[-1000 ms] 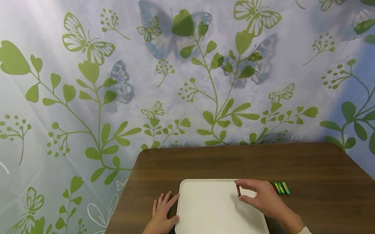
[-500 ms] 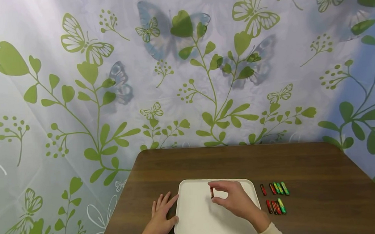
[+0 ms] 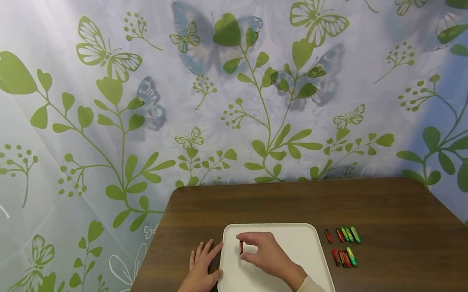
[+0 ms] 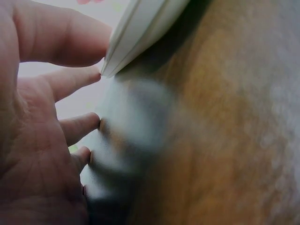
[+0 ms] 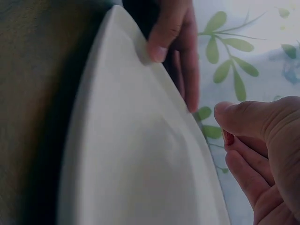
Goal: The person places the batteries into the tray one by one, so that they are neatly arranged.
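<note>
My right hand (image 3: 268, 254) pinches a small red-and-black battery (image 3: 241, 247) by its two ends, thumb below and finger above. It is over the left part of a white tray (image 3: 296, 254). In the right wrist view only a bit of the red battery (image 5: 228, 137) shows between thumb and fingers. My left hand (image 3: 199, 274) rests at the tray's left side, fingers spread and straight. Its thumb and forefinger touch the tray's rim (image 4: 133, 40) in the left wrist view, while the other fingertips reach down to the table.
To the right of the tray, two rows of batteries lie on the brown wooden table (image 3: 402, 224). The back row has red batteries (image 3: 328, 236) and green ones (image 3: 349, 234); the front row has several red batteries (image 3: 342, 258) and a green one (image 3: 351, 256). A patterned curtain (image 3: 214, 97) hangs behind.
My right hand has carried the battery leftward across the tray, from its right part to its left. The battery rows it partly covered now show fully. My left hand has stayed in place.
</note>
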Action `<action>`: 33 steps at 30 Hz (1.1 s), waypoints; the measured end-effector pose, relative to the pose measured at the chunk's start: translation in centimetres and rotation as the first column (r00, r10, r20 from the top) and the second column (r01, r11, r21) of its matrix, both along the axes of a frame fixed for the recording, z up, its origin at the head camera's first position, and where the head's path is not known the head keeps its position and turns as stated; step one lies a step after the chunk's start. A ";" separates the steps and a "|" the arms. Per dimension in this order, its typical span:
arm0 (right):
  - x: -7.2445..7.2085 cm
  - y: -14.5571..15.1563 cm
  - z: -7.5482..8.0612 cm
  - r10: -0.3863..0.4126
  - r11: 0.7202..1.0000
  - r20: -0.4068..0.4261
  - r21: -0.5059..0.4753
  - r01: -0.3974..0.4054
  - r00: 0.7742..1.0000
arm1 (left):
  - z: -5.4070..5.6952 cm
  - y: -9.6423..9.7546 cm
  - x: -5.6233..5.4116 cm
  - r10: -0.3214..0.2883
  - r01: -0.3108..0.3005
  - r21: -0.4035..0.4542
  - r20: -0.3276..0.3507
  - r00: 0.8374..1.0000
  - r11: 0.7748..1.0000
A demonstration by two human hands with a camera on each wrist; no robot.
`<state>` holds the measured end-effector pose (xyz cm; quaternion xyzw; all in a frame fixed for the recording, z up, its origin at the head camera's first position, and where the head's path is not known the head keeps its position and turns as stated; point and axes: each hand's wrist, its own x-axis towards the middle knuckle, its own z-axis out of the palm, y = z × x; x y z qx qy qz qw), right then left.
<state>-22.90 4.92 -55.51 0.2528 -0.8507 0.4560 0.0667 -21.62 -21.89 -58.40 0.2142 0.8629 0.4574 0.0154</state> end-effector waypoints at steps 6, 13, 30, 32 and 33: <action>-0.5 -1.6 -1.2 0.028 0.998 0.009 0.051 -0.029 1.000 | -0.8 -0.3 -0.3 -0.008 0.008 0.000 -0.015 1.000 1.000; -0.4 -2.8 -2.5 0.049 0.992 -0.051 0.115 -0.043 0.997 | 0.1 -0.1 -0.1 -0.015 0.016 -0.036 0.030 0.999 0.999; -0.5 -5.1 -2.3 0.057 0.980 -0.124 0.195 -0.032 0.991 | 0.6 0.1 0.1 0.025 -0.021 -0.062 0.063 0.998 0.998; -0.4 -5.2 -2.3 0.056 0.979 -0.132 0.202 -0.028 0.990 | 0.0 0.0 -0.1 0.030 -0.028 -0.039 0.034 0.999 0.999; -0.4 -5.3 -2.3 0.054 0.979 -0.134 0.204 -0.026 0.989 | -0.5 -0.1 -0.3 0.036 -0.034 -0.042 0.028 0.999 0.999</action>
